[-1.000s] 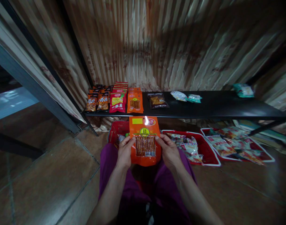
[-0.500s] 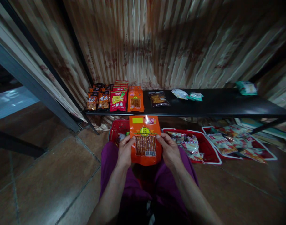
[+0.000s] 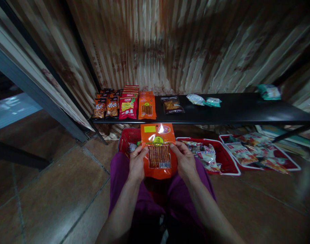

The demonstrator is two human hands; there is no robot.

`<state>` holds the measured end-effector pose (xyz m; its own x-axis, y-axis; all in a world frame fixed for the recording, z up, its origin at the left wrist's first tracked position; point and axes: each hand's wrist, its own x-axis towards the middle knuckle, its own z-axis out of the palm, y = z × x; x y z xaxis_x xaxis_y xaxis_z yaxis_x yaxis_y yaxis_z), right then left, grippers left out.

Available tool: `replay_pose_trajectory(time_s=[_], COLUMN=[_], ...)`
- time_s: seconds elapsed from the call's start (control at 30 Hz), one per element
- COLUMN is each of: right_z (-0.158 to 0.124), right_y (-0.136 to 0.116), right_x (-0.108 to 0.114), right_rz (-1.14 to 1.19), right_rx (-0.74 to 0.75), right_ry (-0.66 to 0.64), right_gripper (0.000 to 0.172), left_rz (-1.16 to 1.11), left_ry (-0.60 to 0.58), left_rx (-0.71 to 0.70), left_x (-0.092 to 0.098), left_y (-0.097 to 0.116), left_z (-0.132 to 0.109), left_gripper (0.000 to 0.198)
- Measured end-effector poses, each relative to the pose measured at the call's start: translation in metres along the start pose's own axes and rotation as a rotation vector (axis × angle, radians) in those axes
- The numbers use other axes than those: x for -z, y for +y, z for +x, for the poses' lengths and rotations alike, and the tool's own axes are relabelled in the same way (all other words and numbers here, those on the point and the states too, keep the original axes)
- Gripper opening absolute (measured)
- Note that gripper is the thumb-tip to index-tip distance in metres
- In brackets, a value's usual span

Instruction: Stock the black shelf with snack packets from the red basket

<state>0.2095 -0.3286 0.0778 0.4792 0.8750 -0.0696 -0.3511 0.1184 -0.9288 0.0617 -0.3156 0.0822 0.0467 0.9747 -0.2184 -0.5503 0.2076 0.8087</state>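
Note:
An orange snack bag with a clear window showing brown strips is held upright between my hands, above my knees. My left hand pinches its left edge, thumb on the front. On the opposite edge, my right hand grips it the same way. Just beyond, a black shelf carries a row of matching orange bags. Left of those stand red bags with a green onion picture, then small dark bags with orange fronts.
On the shelf farther right lie a brown bag, a white packet and teal packets. Underneath are a red basket partly behind the held bag, and two red baskets with white rims holding snack bags. A metal post slants at left.
The orange bag and both hands have shifted very slightly to the right in view. My grip on the bag is the same.

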Motion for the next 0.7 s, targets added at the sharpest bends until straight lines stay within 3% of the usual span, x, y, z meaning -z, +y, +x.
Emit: replay_pose_trajectory(time_s=[0.27, 0.43, 0.7], right_z=[-0.0023, -0.003, -0.0011], right_y=[-0.0023, -0.0035, 0.0], right_x=[-0.0032, -0.0076, -0.0048], right_rz=[0.013, 0.038, 0.017], right_rx=[-0.024, -0.044, -0.042], right_ry=[0.018, 0.051, 0.031], right_gripper=[0.023, 0.025, 0.024], left_rz=[0.014, 0.081, 0.075], left_ry=[-0.037, -0.119, -0.07], left_rx=[0.016, -0.01, 0.018], left_x=[0.0008, 0.0027, 0.0018], left_y=[0.003, 0.0044, 0.0033], left_z=[-0.0014, -0.0011, 0.0015], left_gripper=[0.026, 0.026, 0.033])
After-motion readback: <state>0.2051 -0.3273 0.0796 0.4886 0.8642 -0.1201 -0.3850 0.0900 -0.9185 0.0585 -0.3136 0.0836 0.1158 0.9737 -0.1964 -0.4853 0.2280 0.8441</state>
